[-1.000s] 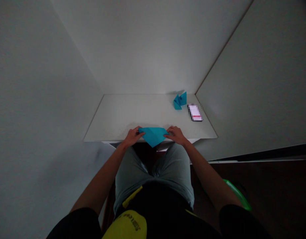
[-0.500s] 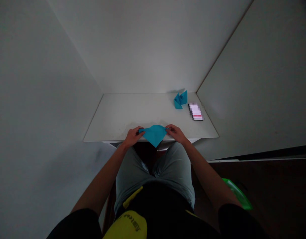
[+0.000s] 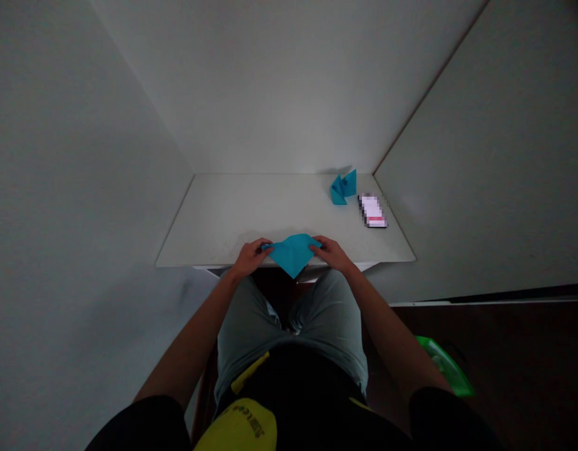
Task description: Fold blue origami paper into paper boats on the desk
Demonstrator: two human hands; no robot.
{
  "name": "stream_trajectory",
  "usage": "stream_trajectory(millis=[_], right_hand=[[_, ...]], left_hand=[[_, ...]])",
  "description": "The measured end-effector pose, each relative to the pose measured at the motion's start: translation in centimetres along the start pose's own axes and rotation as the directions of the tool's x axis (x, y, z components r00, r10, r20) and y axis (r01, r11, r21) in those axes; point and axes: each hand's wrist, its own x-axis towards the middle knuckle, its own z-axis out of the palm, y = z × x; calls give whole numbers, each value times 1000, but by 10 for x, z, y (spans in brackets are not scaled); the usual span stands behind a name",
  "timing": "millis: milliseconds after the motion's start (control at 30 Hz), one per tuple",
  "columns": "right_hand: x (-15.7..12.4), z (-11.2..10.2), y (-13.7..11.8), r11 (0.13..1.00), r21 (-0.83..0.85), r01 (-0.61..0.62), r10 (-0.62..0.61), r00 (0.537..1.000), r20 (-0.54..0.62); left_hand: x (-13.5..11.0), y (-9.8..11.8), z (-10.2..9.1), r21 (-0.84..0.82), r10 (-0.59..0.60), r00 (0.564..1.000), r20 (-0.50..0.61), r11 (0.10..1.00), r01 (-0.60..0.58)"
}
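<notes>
A folded blue paper (image 3: 292,253) lies at the near edge of a small white table (image 3: 232,213), its lower point hanging over the edge. My left hand (image 3: 250,257) pinches its left corner. My right hand (image 3: 332,253) pinches its right corner. The top of the paper bulges upward between the two hands. A second, finished blue paper figure (image 3: 343,187) stands at the far right of the table.
A phone (image 3: 372,211) lies flat near the table's right side, beside the paper figure. White walls close the table in on the left, back and right. A green object (image 3: 441,363) sits on the dark floor at my right.
Both hands have moved slightly inward along the blue paper, and its top edge, flat a second ago, now bulges up into a rounded peak.
</notes>
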Motion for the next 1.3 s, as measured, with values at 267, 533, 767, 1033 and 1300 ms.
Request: stream_trajectory(millis=[267,533,767,1033,1300], right_hand=[[-1,0,1,1000,14,-12,11,999,32],[-1,-6,3,991,-89,97,-87,990,114],[-3,-3,-1,995,-83,52,-46,996,72],[-4,0,2,999,-11,30,-30,1000,6],[-3,-1,-1,999,42,33,-33,999,7]], left_hand=[[0,3,-1,-145,-34,999,20,989,37],[-1,4,-2,-42,8,998,58,999,-5],[-1,4,-2,-28,20,998,55,999,-19],[-1,4,-2,16,20,998,56,1000,-21],[0,0,-1,36,24,999,49,999,-26]])
